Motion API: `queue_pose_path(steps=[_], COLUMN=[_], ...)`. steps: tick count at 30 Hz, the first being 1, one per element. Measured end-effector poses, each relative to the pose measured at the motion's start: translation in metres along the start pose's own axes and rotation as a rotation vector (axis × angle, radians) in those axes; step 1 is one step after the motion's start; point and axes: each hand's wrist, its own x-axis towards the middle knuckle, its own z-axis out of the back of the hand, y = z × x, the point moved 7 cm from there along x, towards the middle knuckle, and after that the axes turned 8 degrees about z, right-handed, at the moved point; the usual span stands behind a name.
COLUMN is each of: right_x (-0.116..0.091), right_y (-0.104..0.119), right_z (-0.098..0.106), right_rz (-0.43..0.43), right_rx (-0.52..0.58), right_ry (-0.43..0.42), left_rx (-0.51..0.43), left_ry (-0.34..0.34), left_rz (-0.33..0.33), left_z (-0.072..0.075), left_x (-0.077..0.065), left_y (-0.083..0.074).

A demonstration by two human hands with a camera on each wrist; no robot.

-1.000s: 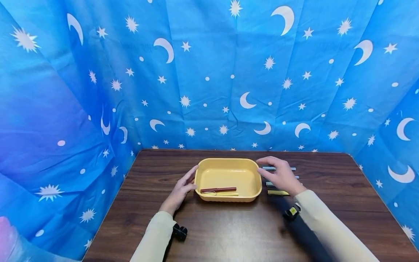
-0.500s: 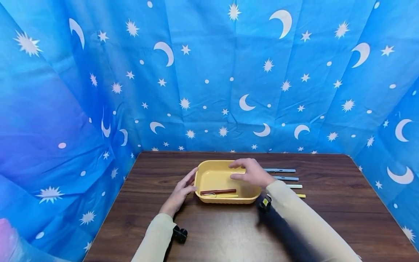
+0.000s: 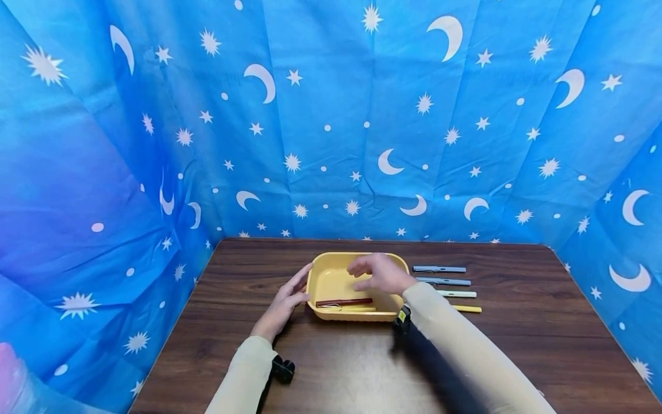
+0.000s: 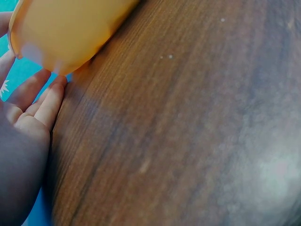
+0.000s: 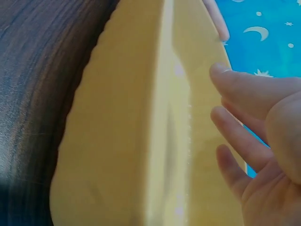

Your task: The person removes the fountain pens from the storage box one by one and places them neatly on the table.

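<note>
A yellow plastic tray sits near the back of the table, with a dark red pen and a yellow pen lying along its front side. At its left end my left hand touches the outer wall with extended fingers; the left wrist view shows those fingertips against the tray. Over the tray's right half hovers my right hand, fingers slightly bent and spread, holding nothing. In the right wrist view its thumb and fingers stand apart above the yellow interior.
Right of the tray, pens lie in a column: a grey-blue pen, a blue pen, a pale green pen and a yellow pen. The brown wooden table backs onto a blue moon-and-star cloth.
My right hand has moved left from the tray's right rim to above its inside, uncovering the pens on the right. My left hand stays at the left end.
</note>
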Motion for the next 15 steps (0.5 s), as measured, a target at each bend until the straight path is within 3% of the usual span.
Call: queue_pose_path(steps=[15], right_x=[0.005], right_y=[-0.007], right_z=[-0.028], right_rz=[-0.06], right_rx=[-0.009], right_ry=[0.117], left_rx=[-0.018], left_ry=[0.01], left_rz=[-0.016], left_z=[-0.001], left_x=[0.001], left_y=[0.0])
